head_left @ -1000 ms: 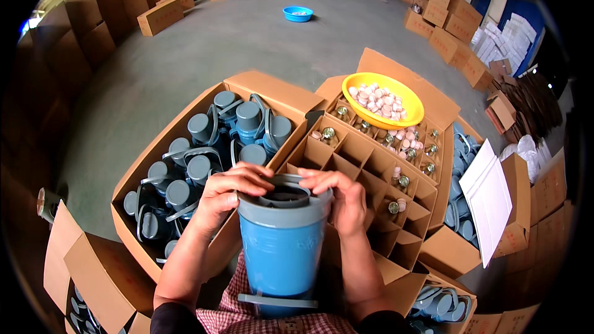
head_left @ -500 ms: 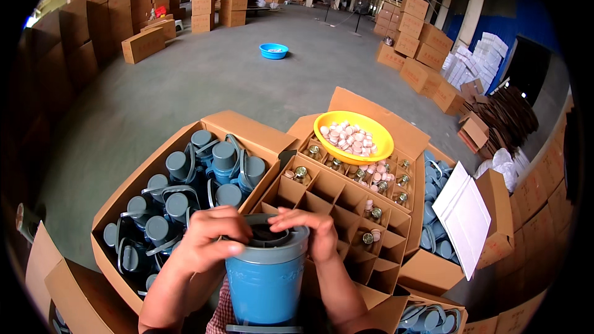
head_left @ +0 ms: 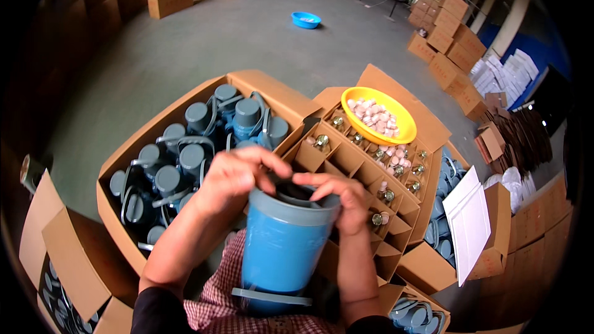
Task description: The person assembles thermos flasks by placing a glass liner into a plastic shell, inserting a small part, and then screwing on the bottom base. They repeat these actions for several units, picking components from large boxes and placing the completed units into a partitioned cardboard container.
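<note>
A blue thermos flask (head_left: 283, 244) with a grey rim stands before me, slightly tilted, its grey handle at the lower end. Inside the rim at its top lies a dark, recessed round part (head_left: 296, 194), partly covered by my fingers. My left hand (head_left: 238, 176) bends over the rim's left side, fingertips at the dark part. My right hand (head_left: 340, 196) closes on the rim's right side, with its fingers reaching inward over the edge. What the fingertips pinch inside is blurred.
Left, a carton (head_left: 117, 235) holds several blue flasks with grey caps. A divided carton (head_left: 346, 167) with shiny glass-necked pieces is at right, with a yellow bowl (head_left: 405, 130) of pale round stoppers on it. A white panel (head_left: 467, 222) leans farther right. A blue basin (head_left: 306, 20) sits on the floor.
The flask has tilted and shifted right in view, showing more of its side and handle. Both hands have moved right and up with it, fingers now closer together over the opening.
</note>
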Demonstrator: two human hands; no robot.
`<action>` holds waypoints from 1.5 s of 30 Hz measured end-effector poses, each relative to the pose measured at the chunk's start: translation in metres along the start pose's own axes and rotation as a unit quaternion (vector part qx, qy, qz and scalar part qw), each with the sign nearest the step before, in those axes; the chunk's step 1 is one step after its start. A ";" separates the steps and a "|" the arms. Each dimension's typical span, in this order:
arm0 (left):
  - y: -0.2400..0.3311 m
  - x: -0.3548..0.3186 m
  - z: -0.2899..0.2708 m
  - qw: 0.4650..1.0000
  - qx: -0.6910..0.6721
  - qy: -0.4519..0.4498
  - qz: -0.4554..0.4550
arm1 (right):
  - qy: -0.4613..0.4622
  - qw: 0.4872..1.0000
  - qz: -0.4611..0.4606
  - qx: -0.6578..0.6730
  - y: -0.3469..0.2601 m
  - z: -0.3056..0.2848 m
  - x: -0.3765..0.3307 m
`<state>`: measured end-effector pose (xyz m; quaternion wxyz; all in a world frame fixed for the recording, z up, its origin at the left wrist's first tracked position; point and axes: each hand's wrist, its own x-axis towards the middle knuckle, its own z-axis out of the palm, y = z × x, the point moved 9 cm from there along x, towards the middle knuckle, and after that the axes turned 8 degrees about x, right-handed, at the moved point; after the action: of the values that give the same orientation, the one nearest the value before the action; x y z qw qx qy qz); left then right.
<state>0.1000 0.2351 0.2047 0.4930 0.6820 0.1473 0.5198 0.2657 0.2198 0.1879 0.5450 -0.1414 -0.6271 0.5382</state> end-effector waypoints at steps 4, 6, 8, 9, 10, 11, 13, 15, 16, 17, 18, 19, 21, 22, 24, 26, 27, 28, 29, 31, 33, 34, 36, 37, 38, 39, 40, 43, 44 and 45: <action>-0.098 -0.057 0.002 0.943 -0.100 0.130 -0.288 | -0.143 0.989 0.032 0.033 -0.035 0.030 0.012; -0.156 -0.091 0.050 0.924 -0.161 0.083 -0.338 | -0.225 0.969 0.076 -0.070 -0.059 0.052 0.023; -0.182 -0.109 0.118 0.889 -0.274 0.035 -0.365 | -0.241 0.960 0.091 -0.105 -0.075 0.061 0.028; -0.184 -0.111 0.129 0.877 -0.311 0.035 -0.364 | -0.294 0.944 0.086 -0.126 -0.078 0.067 0.031; -0.186 -0.107 0.137 0.867 -0.343 0.028 -0.360 | -0.338 0.925 0.081 -0.151 -0.079 0.074 0.030; -0.186 -0.105 0.141 0.859 -0.367 0.023 -0.355 | -0.345 0.925 0.042 -0.155 -0.085 0.082 0.031; -0.184 -0.098 0.156 0.845 -0.407 0.001 -0.347 | -0.367 0.919 0.043 -0.134 -0.097 0.104 0.028; -0.179 -0.101 0.165 0.838 -0.428 -0.008 -0.338 | -0.378 0.910 0.063 -0.158 -0.105 0.124 0.028; -0.177 -0.104 0.167 0.836 -0.435 -0.009 -0.335 | -0.371 0.908 0.079 -0.177 -0.107 0.127 0.029; -0.175 -0.108 0.164 0.838 -0.435 -0.011 -0.330 | -0.364 0.906 0.096 -0.195 -0.108 0.128 0.029; -0.174 -0.111 0.164 0.838 -0.436 -0.018 -0.328 | -0.352 0.904 0.115 -0.215 -0.108 0.124 0.025; -0.171 -0.117 0.161 0.840 -0.434 -0.021 -0.324 | -0.335 0.905 0.125 -0.229 -0.103 0.116 0.023; -0.165 -0.131 0.148 0.850 -0.420 -0.019 -0.318 | -0.296 0.921 0.155 -0.199 -0.089 0.101 0.020; -0.163 -0.135 0.141 0.861 -0.400 -0.013 -0.314 | -0.273 0.928 0.169 -0.187 -0.084 0.093 0.018; -0.160 -0.143 0.119 0.901 -0.312 0.017 -0.299 | -0.211 0.958 0.153 -0.120 -0.077 0.077 0.014; -0.150 -0.150 0.085 0.939 -0.191 0.058 -0.281 | -0.126 0.986 0.088 -0.065 -0.065 0.049 0.005; -0.118 -0.149 0.069 0.934 -0.183 0.071 -0.299 | -0.074 0.995 0.074 0.001 -0.053 0.005 -0.008; -0.127 -0.177 0.057 0.907 -0.248 0.070 -0.333 | -0.008 0.998 0.067 0.002 -0.029 -0.011 -0.025; -0.137 -0.196 0.037 0.905 -0.204 0.145 -0.343 | 0.056 0.997 0.059 -0.003 -0.006 -0.020 -0.044; -0.134 -0.222 0.013 0.916 -0.183 0.165 -0.317 | 0.081 0.992 0.097 -0.010 0.041 -0.010 -0.087; -0.133 -0.252 0.012 0.897 -0.201 0.217 -0.328 | 0.058 0.982 0.181 0.008 0.081 0.032 -0.135; -0.134 -0.264 0.016 0.887 -0.212 0.241 -0.333 | 0.076 0.974 0.210 0.024 0.087 0.043 -0.157; -0.139 -0.288 0.015 0.847 -0.198 0.358 -0.339 | -0.033 0.972 0.223 -0.060 0.080 0.046 -0.194; -0.136 -0.290 0.012 0.833 -0.184 0.378 -0.359 | -0.060 0.966 0.242 -0.069 0.071 0.050 -0.209; -0.136 -0.291 0.011 0.823 -0.208 0.398 -0.348 | -0.088 0.959 0.258 -0.077 0.063 0.054 -0.223; -0.136 -0.288 0.009 0.813 -0.235 0.415 -0.334 | -0.116 0.957 0.250 -0.089 0.055 0.055 -0.240; -0.137 -0.281 0.006 0.805 -0.261 0.429 -0.315 | -0.143 0.955 0.239 -0.105 0.049 0.054 -0.258; -0.150 -0.246 -0.006 0.802 -0.280 0.441 -0.290 | -0.092 0.939 0.174 -0.281 0.028 0.063 -0.239; -0.156 -0.234 -0.014 0.806 -0.283 0.440 -0.277 | -0.052 0.922 0.144 -0.356 0.025 0.069 -0.224; -0.161 -0.214 -0.022 0.808 -0.301 0.430 -0.267 | -0.004 0.935 0.129 -0.331 0.029 0.067 -0.210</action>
<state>0.0426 0.1700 -0.0493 0.6793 0.1396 0.3570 0.6258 0.2746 0.0350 0.0639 0.3909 -0.3908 -0.7486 0.3663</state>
